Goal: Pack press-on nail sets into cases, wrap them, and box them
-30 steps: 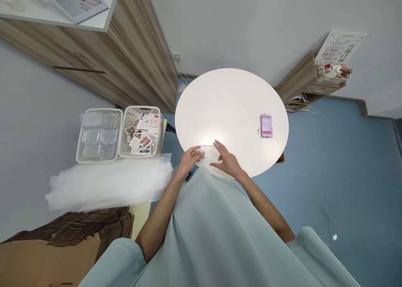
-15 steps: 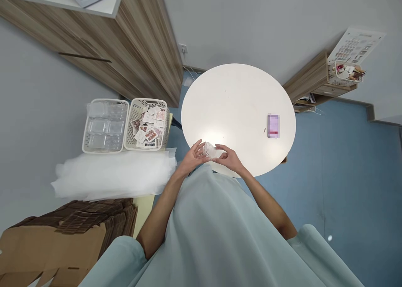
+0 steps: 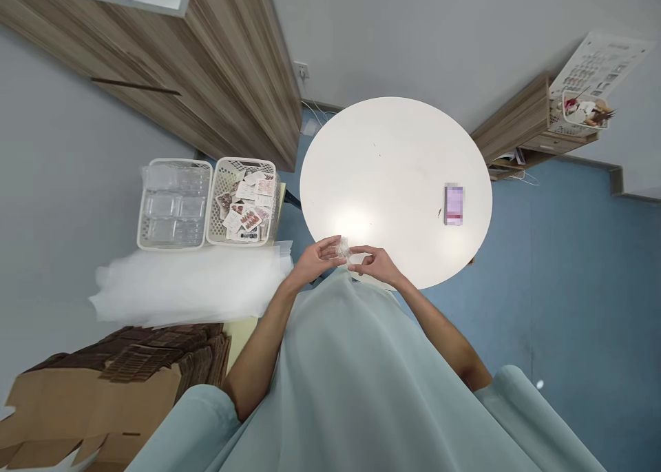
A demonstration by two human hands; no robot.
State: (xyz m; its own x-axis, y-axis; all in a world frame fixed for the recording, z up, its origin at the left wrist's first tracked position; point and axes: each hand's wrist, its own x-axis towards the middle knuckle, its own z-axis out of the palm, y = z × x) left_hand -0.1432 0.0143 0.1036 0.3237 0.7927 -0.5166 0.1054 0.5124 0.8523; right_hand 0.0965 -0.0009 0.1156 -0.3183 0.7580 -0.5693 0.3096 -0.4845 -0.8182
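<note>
A small clear plastic box (image 3: 343,249) is held between both hands, just above the near edge of the round white table (image 3: 397,148). My left hand (image 3: 317,260) is closed on its left side, fingers above and thumb below. From the right, my right hand (image 3: 378,264) pinches the box with its fingertips. Glare and the box's clearness hide whether anything lies inside it. On the right part of the table lies a purple, blurred-out rectangular object (image 3: 454,204).
Left of the table stand a basket of clear plastic boxes (image 3: 175,241) and a basket of printed cards (image 3: 215,231). White plastic sheets (image 3: 191,286) and stacked cardboard (image 3: 93,403) lie nearer me. A wood-grain cabinet (image 3: 232,72) rises behind; a low shelf (image 3: 521,117) is far right.
The clear box has turned in my hands and now shows a narrower side. My fingers have shifted slightly around it. The whole view has moved a little.
</note>
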